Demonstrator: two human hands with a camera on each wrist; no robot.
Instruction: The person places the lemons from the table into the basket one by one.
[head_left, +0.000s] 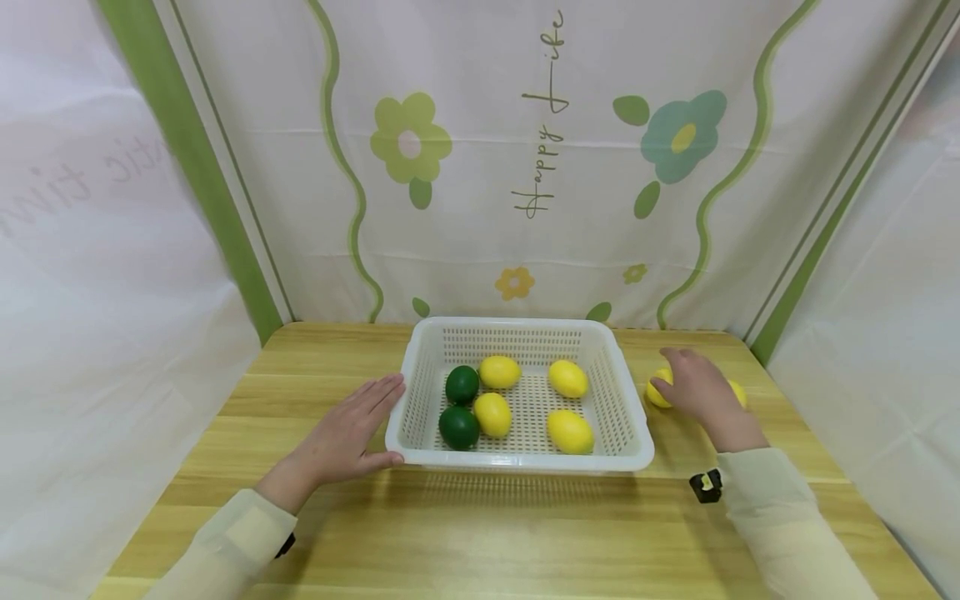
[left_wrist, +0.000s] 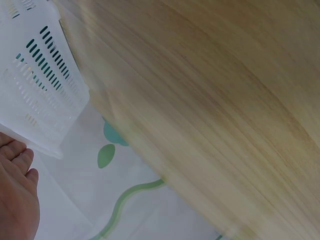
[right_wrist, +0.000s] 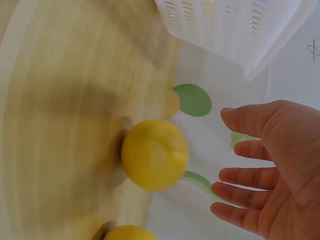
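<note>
A white perforated basket [head_left: 525,462] stands mid-table with several yellow lemons, such as one [head_left: 570,432] near its front, and two green limes [head_left: 462,384] [head_left: 458,427]. My left hand [head_left: 352,425] lies flat against the basket's left wall, fingers straight, thumb at the front-left corner. In the left wrist view, the left hand [left_wrist: 17,190] shows beside the basket [left_wrist: 40,85]. My right hand [head_left: 686,379] hovers over two lemons [head_left: 657,393] [head_left: 738,392] on the table right of the basket. The right wrist view shows the right hand [right_wrist: 270,165] spread, a gap between it and the lemon [right_wrist: 154,154].
The wooden table [head_left: 480,533] is closed in by white cloth walls with green flower prints at the back and both sides. A second lemon [right_wrist: 129,232] lies near the first in the right wrist view. Bare wood stretches in front of the basket.
</note>
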